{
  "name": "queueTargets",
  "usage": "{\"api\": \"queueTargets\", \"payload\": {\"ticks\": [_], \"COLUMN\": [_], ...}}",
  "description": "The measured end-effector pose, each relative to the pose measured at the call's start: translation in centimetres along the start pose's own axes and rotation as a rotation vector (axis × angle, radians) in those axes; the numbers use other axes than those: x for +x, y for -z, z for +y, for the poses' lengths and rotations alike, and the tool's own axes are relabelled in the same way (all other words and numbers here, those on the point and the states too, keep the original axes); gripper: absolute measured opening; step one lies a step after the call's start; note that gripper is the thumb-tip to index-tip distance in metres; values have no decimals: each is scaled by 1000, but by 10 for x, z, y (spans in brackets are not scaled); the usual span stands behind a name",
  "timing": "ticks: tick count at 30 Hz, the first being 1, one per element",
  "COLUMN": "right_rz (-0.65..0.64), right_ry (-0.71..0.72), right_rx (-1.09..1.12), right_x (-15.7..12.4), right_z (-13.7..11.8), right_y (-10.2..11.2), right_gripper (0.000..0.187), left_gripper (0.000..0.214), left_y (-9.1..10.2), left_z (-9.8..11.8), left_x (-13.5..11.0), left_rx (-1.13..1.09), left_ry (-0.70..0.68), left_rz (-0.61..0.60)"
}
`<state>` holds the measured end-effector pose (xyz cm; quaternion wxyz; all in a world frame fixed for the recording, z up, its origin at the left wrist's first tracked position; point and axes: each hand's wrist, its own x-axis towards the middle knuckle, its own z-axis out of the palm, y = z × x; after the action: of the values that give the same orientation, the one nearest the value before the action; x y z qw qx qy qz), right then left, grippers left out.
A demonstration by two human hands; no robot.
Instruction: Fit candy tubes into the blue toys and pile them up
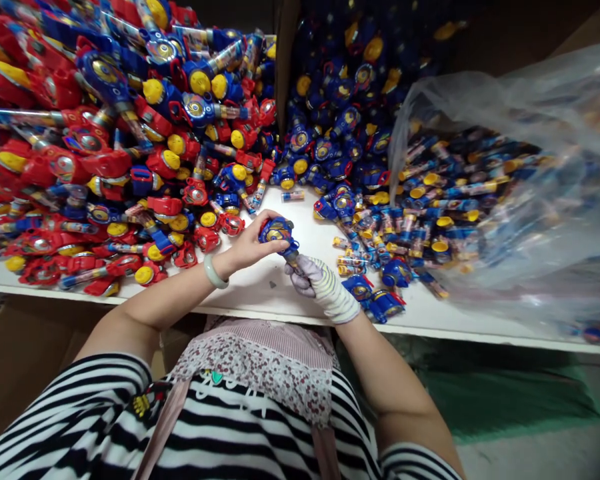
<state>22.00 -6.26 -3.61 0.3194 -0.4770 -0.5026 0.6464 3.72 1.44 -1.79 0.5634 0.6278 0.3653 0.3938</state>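
Note:
A blue plastic toy (279, 230) with a round gold-patterned face is held over the white table, between both of my hands. Bare and wearing a pale bangle, my left hand (253, 248) is closed around the toy's round head, thumb across its front. My right hand (325, 285), in a striped glove, closes on the tube-like lower end of the same toy; its fingers cover most of that tube. Beside the right hand lie several blue toy heads (384, 303) and small printed tubes (353, 263). A single tube (293, 196) rests behind the held toy.
Red and blue toys with tubes (160, 160) are heaped at the left. More blue toy heads (330, 147) pile up at the back. At the right, a clear plastic bag (540, 220) spills printed tubes. The white table (260, 300) ends just before my apron.

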Motion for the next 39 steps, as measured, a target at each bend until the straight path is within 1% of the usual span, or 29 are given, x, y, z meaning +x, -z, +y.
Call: {"api": "queueTargets", "payload": {"ticks": [1,2,3,6,7,8,9,12,13,14,15,17,18,19,20,21,23,24,25,26,27,28,30,31,32,34,36,38,39], "right_rz": [-24,3,70,338,376,361,306,46,23,56,133,331,389,391,338,247,16,-74,-119,-117,-69,17,216,282,313,301,279,307,329], "right_ry": [-25,-28,-14,54,64,60,43,-40,-51,-39,-8,75,101,106,86,47,-51,-91,-107,-98,-66,-18,77,106,119,124,129,133,122], "right_rx": [43,14,-83,-491,-554,-540,-455,-79,-27,-47,-130,-365,-443,-453,-387,-261,35,140,189,177,113,11,-220,-320,-400,-516,-642,-791,-868], "right_x": [0,1,2,2,1,-1,-4,-7,-6,-3,1,6,7,7,6,3,-1,-1,1,4,9,15,25,27,28,24,17,13,14], "right_z": [0,0,0,-1,0,2,5,15,17,18,17,13,10,8,7,7,10,13,15,18,20,21,23,23,23,23,22,20,18], "right_y": [0,1,2,8,8,8,8,4,3,3,4,8,9,9,8,6,0,-2,-3,-3,-2,2,13,20,27,42,57,72,79], "right_gripper": [65,66,64,54,52,51,51,66,70,72,70,61,58,55,54,54,58,61,62,63,62,60,60,62,63,60,53,47,45], "left_gripper": [45,45,44,41,41,41,43,50,51,51,50,46,45,45,46,49,54,56,56,55,53,51,47,46,47,52,53,50,47], "left_y": [-1,-2,-4,-11,-12,-12,-11,-6,-5,-5,-6,-10,-12,-14,-14,-14,-10,-6,0,7,17,28,57,73,89,114,125,119,110], "left_z": [1,1,0,-9,-13,-15,-15,-10,-7,-4,-3,-1,-2,-3,-4,-5,-8,-8,-9,-9,-8,-6,-1,2,6,12,16,15,13], "left_x": [0,0,1,1,1,1,1,1,2,3,4,4,3,2,0,-2,-4,-4,-3,0,5,12,29,38,47,58,62,65,69], "left_rx": [31,48,43,-72,-114,-144,-158,-116,-81,-40,-2,18,-2,-35,-73,-106,-154,-165,-159,-131,-78,3,239,387,542,842,1076,1214,1250], "left_ry": [-8,-3,15,120,138,133,106,-2,-16,-13,6,80,114,129,120,92,29,22,29,43,51,47,8,-22,-52,-106,-147,-175,-190], "left_rz": [-4,1,23,125,138,126,93,-52,-82,-78,-42,73,123,145,137,103,-9,-73,-120,-142,-125,-72,118,223,312,424,483,496,460]}}
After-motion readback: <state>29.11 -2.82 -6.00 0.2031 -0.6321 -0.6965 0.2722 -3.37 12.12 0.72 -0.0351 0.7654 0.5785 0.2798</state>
